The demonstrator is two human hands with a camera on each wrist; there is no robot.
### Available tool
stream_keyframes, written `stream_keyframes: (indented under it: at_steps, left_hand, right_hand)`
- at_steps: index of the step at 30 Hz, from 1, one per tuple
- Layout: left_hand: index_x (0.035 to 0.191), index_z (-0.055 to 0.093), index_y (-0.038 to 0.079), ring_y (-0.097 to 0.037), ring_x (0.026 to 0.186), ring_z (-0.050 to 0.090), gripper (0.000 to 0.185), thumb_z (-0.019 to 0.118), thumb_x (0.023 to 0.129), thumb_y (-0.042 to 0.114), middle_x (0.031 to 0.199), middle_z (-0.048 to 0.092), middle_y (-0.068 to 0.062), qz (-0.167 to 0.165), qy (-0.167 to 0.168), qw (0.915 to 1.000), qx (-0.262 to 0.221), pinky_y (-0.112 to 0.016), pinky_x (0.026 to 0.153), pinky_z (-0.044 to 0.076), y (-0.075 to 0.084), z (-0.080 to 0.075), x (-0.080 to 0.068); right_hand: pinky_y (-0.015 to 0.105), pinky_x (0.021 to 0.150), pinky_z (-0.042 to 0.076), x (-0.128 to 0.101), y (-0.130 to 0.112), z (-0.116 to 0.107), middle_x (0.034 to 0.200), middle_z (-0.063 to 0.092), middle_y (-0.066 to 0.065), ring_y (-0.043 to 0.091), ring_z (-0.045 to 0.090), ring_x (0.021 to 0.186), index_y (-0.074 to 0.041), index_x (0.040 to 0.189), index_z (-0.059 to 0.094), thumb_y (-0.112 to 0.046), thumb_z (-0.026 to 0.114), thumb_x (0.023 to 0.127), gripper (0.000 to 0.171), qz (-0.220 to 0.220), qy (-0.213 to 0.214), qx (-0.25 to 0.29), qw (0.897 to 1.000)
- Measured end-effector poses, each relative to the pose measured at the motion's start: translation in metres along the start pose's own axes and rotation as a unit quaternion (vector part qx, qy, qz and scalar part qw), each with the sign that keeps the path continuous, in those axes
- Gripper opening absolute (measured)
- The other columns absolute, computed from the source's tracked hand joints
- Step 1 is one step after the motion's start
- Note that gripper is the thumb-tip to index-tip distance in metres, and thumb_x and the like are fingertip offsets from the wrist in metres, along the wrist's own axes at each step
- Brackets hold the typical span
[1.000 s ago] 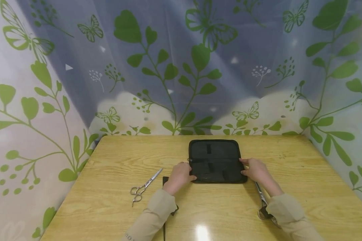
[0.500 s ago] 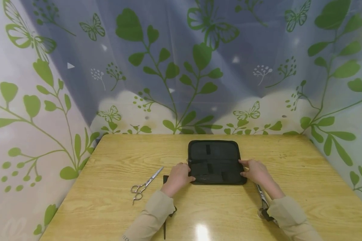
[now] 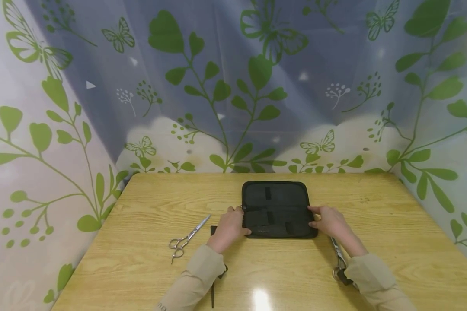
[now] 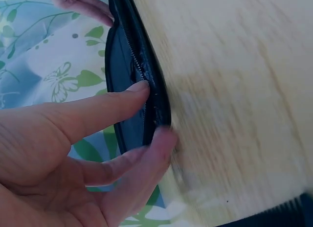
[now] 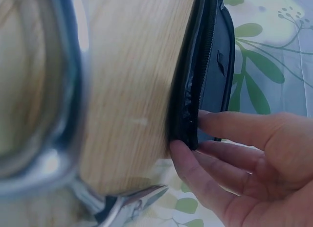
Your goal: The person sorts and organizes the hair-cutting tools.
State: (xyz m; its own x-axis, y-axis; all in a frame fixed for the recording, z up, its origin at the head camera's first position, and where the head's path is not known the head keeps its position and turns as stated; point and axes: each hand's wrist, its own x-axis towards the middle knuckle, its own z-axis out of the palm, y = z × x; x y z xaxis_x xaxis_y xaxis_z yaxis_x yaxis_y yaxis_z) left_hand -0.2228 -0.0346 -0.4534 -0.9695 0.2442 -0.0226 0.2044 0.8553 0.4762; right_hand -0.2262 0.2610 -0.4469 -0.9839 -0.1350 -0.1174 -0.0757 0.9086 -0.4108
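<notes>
A black zip case (image 3: pixel 279 222) lies unfolded on the wooden table, its inner side with pockets and elastic loops facing up. My left hand (image 3: pixel 228 231) grips its left edge near the front corner. In the left wrist view, that thumb (image 4: pixel 120 103) lies over the zipped rim and the other fingers reach round its outer side. My right hand (image 3: pixel 332 222) pinches the right edge; the right wrist view shows its thumb (image 5: pixel 234 126) inside the rim and fingers outside. Silver scissors (image 3: pixel 337 250) lie under the right wrist, partly hidden by the sleeve.
A second pair of silver scissors (image 3: pixel 190 237) lies to the left of the case. Beneath the left forearm is a black comb with a thin tail (image 3: pixel 212 296), mostly covered. A leaf-patterned curtain (image 3: pixel 202 129) hangs behind the table (image 3: pixel 151 198).
The case has slid very slightly left and nearer, with both hands keeping hold of its edges. The scissors and comb lie as before.
</notes>
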Motion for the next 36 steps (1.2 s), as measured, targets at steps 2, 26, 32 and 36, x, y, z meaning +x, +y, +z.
stream_keyframes:
  at_steps: [2,26,32,36]
  left_hand:
    - [0.131,0.058,-0.009,-0.044,0.103,0.063,0.066,0.089,0.079,0.018,0.121,0.058,-0.030,-0.002,-0.001,1.0000,-0.006,-0.049,0.088,0.055,0.000,0.000,0.002]
    - [0.133,0.062,-0.005,-0.031,0.098,0.062,0.069,0.092,0.075,0.019,0.115,0.059,-0.019,0.036,-0.051,0.9978,-0.024,-0.043,0.091,0.054,-0.015,-0.006,0.015]
    - [0.132,0.063,-0.006,-0.028,0.094,0.060,0.068,0.092,0.075,0.019,0.111,0.060,-0.018,0.047,-0.046,0.9976,-0.020,-0.042,0.088,0.054,-0.016,-0.008,0.011]
    - [0.133,0.062,-0.005,-0.028,0.095,0.061,0.068,0.091,0.076,0.019,0.115,0.059,-0.018,0.044,-0.045,0.9977,-0.025,-0.041,0.087,0.054,-0.017,-0.008,0.008]
  right_hand:
    - [0.045,0.071,0.047,0.001,0.000,0.000,0.131,0.059,0.033,0.041,0.062,0.085,0.003,0.142,0.054,-0.014,0.076,0.090,0.059,-0.003,0.006,-0.008,1.000]
    - [0.029,0.054,0.032,0.004,0.006,0.004,0.062,0.055,0.000,0.010,0.031,0.050,0.003,0.146,0.049,-0.006,0.073,0.090,0.061,0.019,0.009,0.065,0.998]
    - [0.028,0.054,0.033,0.000,0.002,0.001,0.062,0.058,0.002,0.011,0.036,0.050,0.004,0.145,0.050,-0.004,0.075,0.089,0.062,0.013,-0.002,0.066,0.998]
    - [0.029,0.054,0.035,-0.002,0.001,0.001,0.070,0.066,0.006,0.014,0.043,0.053,0.003,0.147,0.048,-0.005,0.075,0.089,0.064,0.018,-0.017,0.071,0.997]
